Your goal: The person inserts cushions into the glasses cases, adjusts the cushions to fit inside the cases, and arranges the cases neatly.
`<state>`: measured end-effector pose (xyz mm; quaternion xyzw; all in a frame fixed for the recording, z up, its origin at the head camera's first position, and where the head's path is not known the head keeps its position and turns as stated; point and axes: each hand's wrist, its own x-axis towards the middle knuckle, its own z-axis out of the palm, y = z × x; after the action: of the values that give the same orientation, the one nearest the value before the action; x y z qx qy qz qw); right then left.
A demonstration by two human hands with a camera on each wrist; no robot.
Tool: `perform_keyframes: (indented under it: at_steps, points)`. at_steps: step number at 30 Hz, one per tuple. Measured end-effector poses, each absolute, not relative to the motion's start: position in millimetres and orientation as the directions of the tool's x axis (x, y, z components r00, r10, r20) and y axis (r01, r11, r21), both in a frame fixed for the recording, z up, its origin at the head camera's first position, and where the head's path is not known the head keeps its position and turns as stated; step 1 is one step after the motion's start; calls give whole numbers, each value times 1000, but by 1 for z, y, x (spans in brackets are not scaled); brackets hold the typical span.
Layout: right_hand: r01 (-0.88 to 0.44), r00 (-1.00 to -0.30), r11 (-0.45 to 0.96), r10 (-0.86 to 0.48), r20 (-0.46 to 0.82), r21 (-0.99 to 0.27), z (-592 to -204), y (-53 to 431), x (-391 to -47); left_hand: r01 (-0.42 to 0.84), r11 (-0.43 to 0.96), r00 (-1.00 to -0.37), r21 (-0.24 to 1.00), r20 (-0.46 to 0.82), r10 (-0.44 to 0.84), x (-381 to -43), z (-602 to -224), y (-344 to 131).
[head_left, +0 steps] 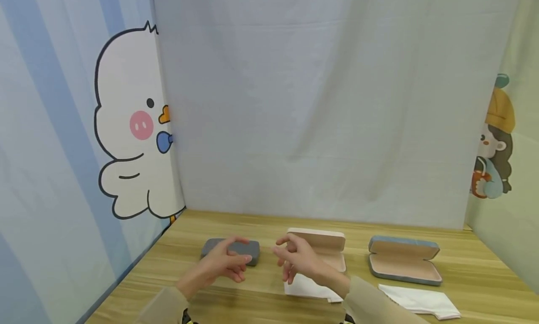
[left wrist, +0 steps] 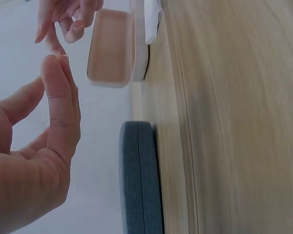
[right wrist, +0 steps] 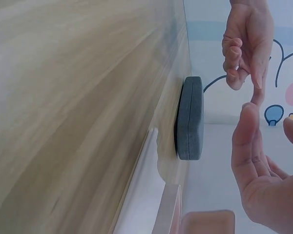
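Both hands hover above the table, facing each other with a gap between them and loosely bent fingers. The left hand (head_left: 225,262) overlaps a closed dark grey glasses case (head_left: 251,252) in the head view; nothing is in its grasp. My right hand (head_left: 300,258), also holding nothing, is in front of an opened white glasses case (head_left: 332,257) with a pinkish-beige lining. Below that hand lies a white cloth (head_left: 309,287). The left wrist view shows the closed grey case (left wrist: 140,180) resting on the table, apart from the left hand.
An opened blue-grey glasses case (head_left: 406,261) stands on the right of the wooden table (head_left: 252,305). In front of it lies another white cloth (head_left: 421,300). A pale curtain (head_left: 320,104) hangs behind the table, with printed curtains on both sides.
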<state>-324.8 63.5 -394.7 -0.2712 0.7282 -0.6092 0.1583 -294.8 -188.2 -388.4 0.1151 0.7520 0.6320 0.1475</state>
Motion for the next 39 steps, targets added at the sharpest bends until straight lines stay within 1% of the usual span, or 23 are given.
perform_keyframes:
  at_steps: [9, 19, 31, 35, 39]
  points:
    - [-192, -814, 105, -572, 99, -976, -391, 92, -319, -22, 114, -924, 993, -64, 376, -293, -390, -168]
    - [-167, -835, 123, -545, 74, -978, -399, 131, -311, -25, 96, -921, 995, -60, 385, -291, -393, -152]
    - [-143, -852, 197, -523, 20, -970, -408, 187, -305, -32, 80, -929, 996, -59, 366, -291, -403, -127]
    - [-122, -867, 220, -499, -4, -968, -412, 197, -302, -40, 86, -935, 996, -68, 348, -291, -410, -117]
    - [-111, -886, 280, -462, -32, -954, -417, 204, -299, -63, 98, -943, 993, -91, 320, -292, -415, -107]
